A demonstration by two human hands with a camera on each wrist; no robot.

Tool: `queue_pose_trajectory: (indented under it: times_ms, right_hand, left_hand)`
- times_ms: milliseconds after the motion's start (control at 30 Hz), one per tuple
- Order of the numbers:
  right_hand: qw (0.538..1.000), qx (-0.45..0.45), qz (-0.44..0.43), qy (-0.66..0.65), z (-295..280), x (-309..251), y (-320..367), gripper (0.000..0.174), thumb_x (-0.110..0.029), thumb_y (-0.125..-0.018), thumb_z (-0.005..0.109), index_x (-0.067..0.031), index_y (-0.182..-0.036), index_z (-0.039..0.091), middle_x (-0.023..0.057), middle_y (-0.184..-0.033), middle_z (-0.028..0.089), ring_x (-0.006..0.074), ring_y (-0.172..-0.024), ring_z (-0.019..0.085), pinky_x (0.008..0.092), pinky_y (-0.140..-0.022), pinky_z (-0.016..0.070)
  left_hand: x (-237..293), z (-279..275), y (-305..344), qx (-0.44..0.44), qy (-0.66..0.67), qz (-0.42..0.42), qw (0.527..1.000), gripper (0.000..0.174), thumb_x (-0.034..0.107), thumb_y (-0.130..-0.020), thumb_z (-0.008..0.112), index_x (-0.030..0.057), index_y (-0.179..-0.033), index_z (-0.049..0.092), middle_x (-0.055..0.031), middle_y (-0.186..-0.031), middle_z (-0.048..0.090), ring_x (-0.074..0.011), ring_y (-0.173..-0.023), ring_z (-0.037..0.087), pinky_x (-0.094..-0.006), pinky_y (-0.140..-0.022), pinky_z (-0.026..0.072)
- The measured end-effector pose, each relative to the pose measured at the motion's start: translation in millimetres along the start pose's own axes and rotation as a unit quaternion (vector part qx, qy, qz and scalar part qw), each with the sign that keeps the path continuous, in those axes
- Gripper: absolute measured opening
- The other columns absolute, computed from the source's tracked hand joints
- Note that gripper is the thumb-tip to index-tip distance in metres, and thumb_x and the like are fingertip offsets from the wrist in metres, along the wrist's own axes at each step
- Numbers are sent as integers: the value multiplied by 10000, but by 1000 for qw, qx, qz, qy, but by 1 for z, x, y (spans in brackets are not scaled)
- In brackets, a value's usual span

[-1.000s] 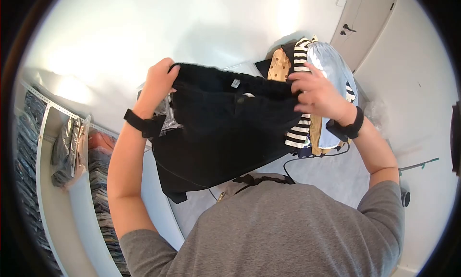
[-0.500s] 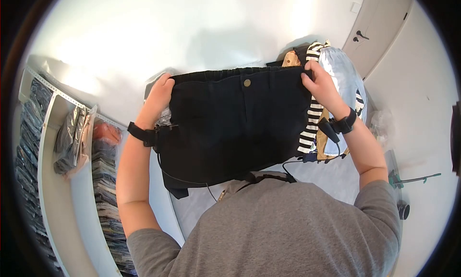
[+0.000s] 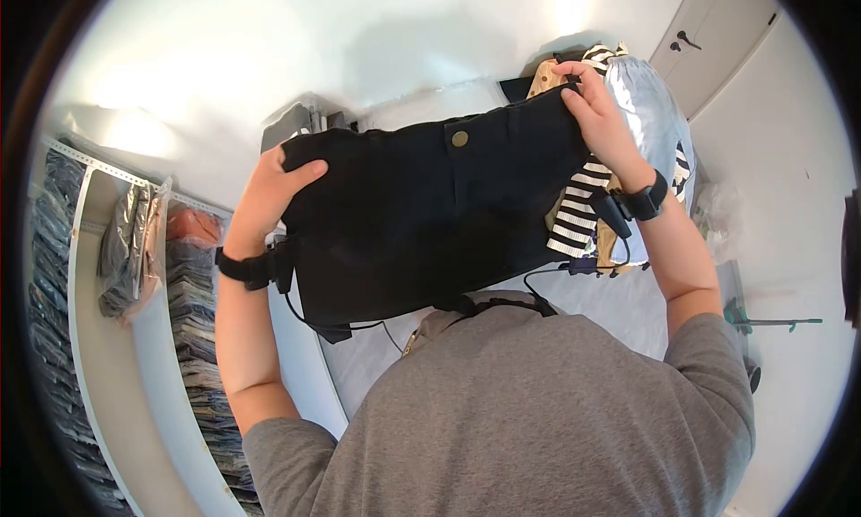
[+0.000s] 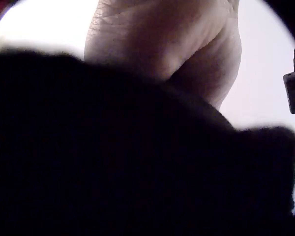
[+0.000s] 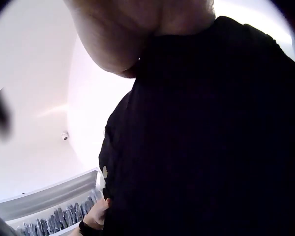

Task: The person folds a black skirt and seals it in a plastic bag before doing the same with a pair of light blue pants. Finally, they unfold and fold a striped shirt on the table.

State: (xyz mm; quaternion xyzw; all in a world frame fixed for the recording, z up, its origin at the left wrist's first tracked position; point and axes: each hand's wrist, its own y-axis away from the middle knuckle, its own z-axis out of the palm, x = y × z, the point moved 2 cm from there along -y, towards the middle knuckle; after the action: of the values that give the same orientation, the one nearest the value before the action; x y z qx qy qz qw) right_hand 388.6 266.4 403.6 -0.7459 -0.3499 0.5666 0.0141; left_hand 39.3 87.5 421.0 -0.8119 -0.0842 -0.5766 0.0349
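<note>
Black trousers (image 3: 430, 203) with a round metal button hang spread between both hands, waistband uppermost, in the head view. At the left end of the waistband, my left hand (image 3: 269, 192) grips the cloth with its thumb across the front. My right hand (image 3: 599, 122) pinches the right top corner, which stands higher than the left. Dark cloth (image 4: 113, 157) fills most of the left wrist view below the left hand (image 4: 167, 39). The right wrist view shows the dark cloth (image 5: 201, 132) beneath the right hand (image 5: 132, 29); the fingertips there are hidden.
Shelves (image 3: 117, 373) with stacked folded clothes stand at the left. Behind my right hand lies a pile of clothes, with a striped garment (image 3: 574, 221) and a light blue one (image 3: 641, 104). Plastic-wrapped items lie beyond my left hand. A door (image 3: 717, 33) is at the upper right.
From a tilted hold with the inner waistband showing, the trousers' front has turned to face up. Since half a second ago, the right corner has risen and the left hand's thumb has come across the front.
</note>
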Motion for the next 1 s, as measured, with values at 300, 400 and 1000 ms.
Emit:
queue_pose_trajectory:
  times_ms: [300,400,1000]
  right_hand:
    - [951,-257,152,-81,-5,-14,12,350,-36,-714,729,-5,-1034,591,5,-927,632,78,-858,556,233,-799,451]
    - [943,-242,208,-89,19,11,-1,307,-28,-736,704,33,-1016,596,24,-913,640,86,-838,562,235,-778,460]
    - [892,-93,343,279,63,336,133,371,-241,-752,663,-7,-1032,595,157,-941,647,270,-893,626,341,-784,481]
  left_hand:
    - [-8,-16,52,-118,32,-116,986,436,70,-798,657,-38,-1182,480,-23,-1005,596,-85,-916,526,-236,-823,435]
    - [-45,-11,28,-124,12,-118,985,393,89,-818,635,-41,-1158,488,-28,-1014,587,-81,-923,507,-235,-826,426]
    - [-395,37,54,209,-217,-260,917,545,227,-763,667,-36,-1202,478,-235,-1151,552,-342,-1095,535,-385,-910,435]
